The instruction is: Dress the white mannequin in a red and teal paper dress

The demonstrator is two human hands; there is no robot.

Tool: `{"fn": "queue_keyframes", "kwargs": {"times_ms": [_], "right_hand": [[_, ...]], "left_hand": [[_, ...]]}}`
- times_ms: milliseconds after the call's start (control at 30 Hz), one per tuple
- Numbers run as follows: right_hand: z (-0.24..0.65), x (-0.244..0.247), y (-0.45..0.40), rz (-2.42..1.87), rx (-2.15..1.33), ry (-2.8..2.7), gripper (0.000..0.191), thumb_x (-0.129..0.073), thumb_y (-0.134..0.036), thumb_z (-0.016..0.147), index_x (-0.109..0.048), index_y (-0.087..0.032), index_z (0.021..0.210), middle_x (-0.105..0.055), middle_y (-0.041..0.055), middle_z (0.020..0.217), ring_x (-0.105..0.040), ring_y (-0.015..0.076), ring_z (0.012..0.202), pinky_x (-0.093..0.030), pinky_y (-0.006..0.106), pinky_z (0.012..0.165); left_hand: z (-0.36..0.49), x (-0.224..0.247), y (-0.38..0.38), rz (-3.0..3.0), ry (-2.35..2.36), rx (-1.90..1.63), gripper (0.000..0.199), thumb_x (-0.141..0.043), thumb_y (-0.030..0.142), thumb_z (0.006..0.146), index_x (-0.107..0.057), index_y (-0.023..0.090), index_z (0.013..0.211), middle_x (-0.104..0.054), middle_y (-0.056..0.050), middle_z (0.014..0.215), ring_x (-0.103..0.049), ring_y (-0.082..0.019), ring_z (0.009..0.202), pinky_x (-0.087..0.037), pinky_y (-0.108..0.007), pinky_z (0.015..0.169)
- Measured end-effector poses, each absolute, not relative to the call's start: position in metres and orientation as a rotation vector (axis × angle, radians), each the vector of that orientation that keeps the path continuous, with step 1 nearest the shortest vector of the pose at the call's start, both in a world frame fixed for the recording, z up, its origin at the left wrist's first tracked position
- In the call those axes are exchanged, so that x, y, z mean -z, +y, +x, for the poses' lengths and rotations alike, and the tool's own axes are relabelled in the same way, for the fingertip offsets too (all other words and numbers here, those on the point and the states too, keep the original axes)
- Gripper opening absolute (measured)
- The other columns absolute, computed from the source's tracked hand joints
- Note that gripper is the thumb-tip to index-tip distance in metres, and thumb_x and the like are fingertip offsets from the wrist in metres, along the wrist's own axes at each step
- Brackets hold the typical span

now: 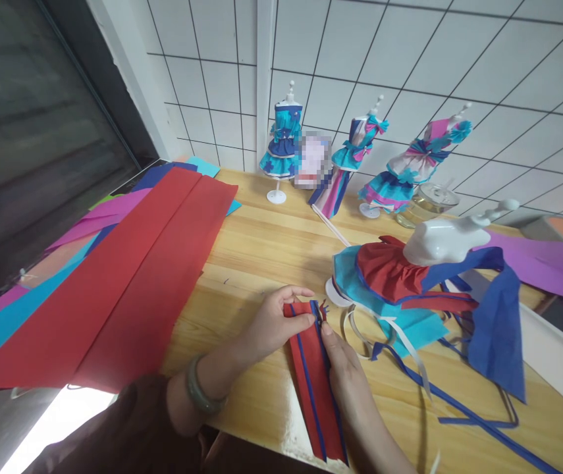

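Note:
A folded red strip with blue edging point(307, 375), which looks like crepe paper, lies upright in the view over the table's front edge. My left hand point(278, 324) pinches its top end, thumb on the front face. Along the right edge, my right hand point(346, 372) grips the same strip, its thumb near the top corner. A small dark red and blue scrap point(323, 308) pokes out between the two hands; its kind is unclear. Just right of them is a white mannequin form point(439, 242) in a red gathered skirt point(390, 270) over a turquoise layer.
Large red sheets point(153, 283) cover the left side of the wooden table point(246, 243). Three small dressed mannequins, one in blue tiers point(284, 141), stand along the tiled wall. Blue strips point(459, 405) and a white ribbon point(412, 345) lie at right, near a roll of clear tape point(429, 201).

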State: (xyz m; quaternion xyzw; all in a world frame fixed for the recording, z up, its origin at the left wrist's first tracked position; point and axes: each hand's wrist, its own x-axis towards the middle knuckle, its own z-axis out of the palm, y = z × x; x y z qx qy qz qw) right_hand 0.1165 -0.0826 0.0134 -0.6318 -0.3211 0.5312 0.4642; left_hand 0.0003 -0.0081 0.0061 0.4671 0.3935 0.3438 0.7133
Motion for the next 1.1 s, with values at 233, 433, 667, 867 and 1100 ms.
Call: {"fn": "queue_keyframes", "kwargs": {"times_ms": [233,433,667,867,1100], "right_hand": [[0.1155,-0.0155,-0.0826,-1.550,-1.285,-0.819,0.043,-0.055,-0.056,0.079,-0.072,-0.018,0.088,-0.073,0.0065,0.096,-0.063,0.0268,0.091,-0.046,0.035,0.084],[0.1155,-0.0162,-0.0823,-1.546,-1.286,-0.832,0.043,-0.054,-0.055,0.080,-0.072,-0.017,0.090,-0.073,0.0069,0.095,-0.062,0.0278,0.094,-0.046,0.034,0.082],[0.1141,-0.0154,-0.0847,-1.598,-1.253,-0.836,0.042,-0.054,-0.054,0.081,-0.073,-0.017,0.093,-0.073,0.0058,0.099,-0.062,0.0267,0.094,-0.047,0.032,0.079],[0.1143,-0.0130,-0.0844,-1.593,-1.298,-0.832,0.046,-0.052,-0.054,0.082,-0.072,-0.016,0.099,-0.073,0.0060,0.099,-0.062,0.0270,0.096,-0.046,0.034,0.083],[0.1141,-0.0144,-0.0831,-1.579,-1.278,-0.844,0.045,-0.053,-0.054,0.081,-0.072,-0.017,0.099,-0.073,0.0057,0.100,-0.061,0.0272,0.098,-0.044,0.035,0.087]], "left_hand": [[0.0003,-0.0011,-0.0072,1.032,0.824,-0.750,0.033,-0.067,0.015,0.067,-0.059,0.014,0.100,-0.063,-0.003,0.080,-0.059,-0.014,0.073,-0.046,-0.028,0.070],[-0.0002,-0.0025,-0.0070,1.042,0.842,-0.758,0.032,-0.068,0.017,0.067,-0.059,0.014,0.097,-0.063,-0.002,0.080,-0.059,-0.014,0.073,-0.045,-0.026,0.069],[0.0007,-0.0045,-0.0052,0.993,0.854,-0.849,0.035,-0.068,0.018,0.068,-0.055,0.016,0.100,-0.058,0.002,0.071,-0.055,-0.010,0.065,-0.041,-0.022,0.065],[0.0004,-0.0045,-0.0045,1.056,0.865,-0.834,0.035,-0.066,0.016,0.066,-0.056,0.015,0.100,-0.057,0.002,0.070,-0.055,-0.010,0.065,-0.040,-0.023,0.064],[0.0002,-0.0056,-0.0052,1.097,0.866,-0.805,0.034,-0.064,0.014,0.067,-0.055,0.015,0.100,-0.057,0.002,0.070,-0.054,-0.010,0.065,-0.041,-0.023,0.064]]}}
